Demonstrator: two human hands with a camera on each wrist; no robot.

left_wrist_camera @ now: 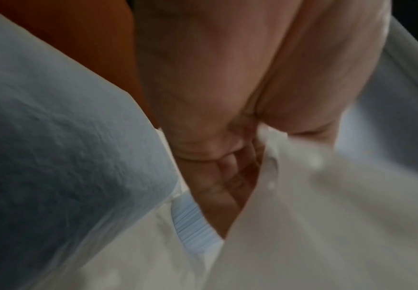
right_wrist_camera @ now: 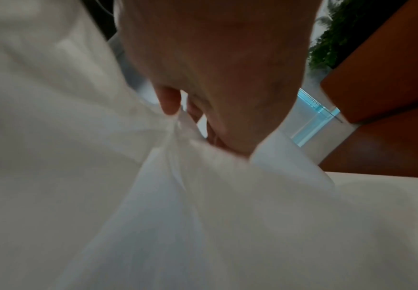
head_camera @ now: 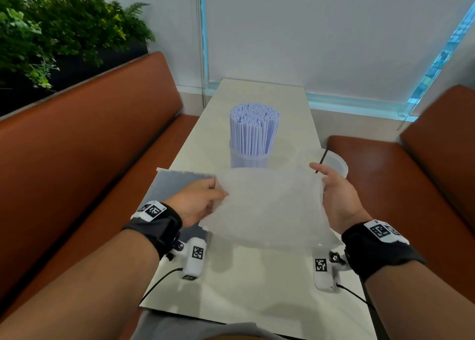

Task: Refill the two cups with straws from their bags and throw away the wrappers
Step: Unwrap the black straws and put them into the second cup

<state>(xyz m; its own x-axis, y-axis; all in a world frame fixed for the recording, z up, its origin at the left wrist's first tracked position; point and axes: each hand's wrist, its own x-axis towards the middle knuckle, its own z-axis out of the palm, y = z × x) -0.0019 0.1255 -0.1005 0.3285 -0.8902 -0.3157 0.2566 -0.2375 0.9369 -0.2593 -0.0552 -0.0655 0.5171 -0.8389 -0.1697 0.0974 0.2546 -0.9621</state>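
Your left hand [head_camera: 198, 200] pinches the left edge of the clear wrapper [head_camera: 270, 206], fingers curled, forearm reaching in from that side. Your right hand [head_camera: 336, 195] grips the wrapper's right edge, thumb raised above it, fingers tucked behind. Both wrists hover level, either side of the wrapper.

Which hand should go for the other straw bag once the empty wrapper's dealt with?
Left, probably. The left hand pinches the empty wrapper right over the grey straw bag lying at the table's left edge. The right hand grips the wrapper's far side, near the second cup, so it suits carrying the wrapper away.
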